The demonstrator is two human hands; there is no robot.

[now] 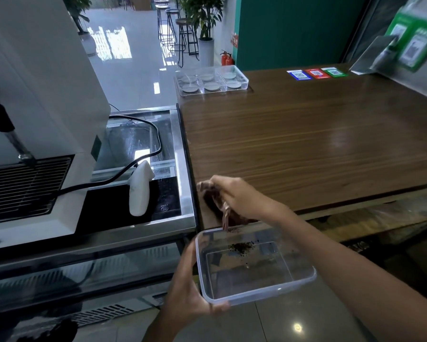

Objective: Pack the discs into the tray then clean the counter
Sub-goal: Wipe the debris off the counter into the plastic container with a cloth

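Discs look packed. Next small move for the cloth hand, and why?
Probably another short sweep toward the edge: the right hand holds a brownish cloth at the wooden counter edge, and the left hand holds the clear plastic container below, already catching dark crumbs.

Your two arms come into view bare: no sleeve, cuff or glove shows on either one. Your left hand [187,290] enters from about 6 o'clock, with the forearm uncovered as far as the bottom edge. Your right hand [234,196] enters from about 4 o'clock on a long bare forearm that runs off the lower right corner. No watch, band or ring can be made out on either wrist or on the fingers that show. The right fingers are blurred, so their nails cannot be told; the left thumb shows a short plain nail. Nothing else of you is in view.
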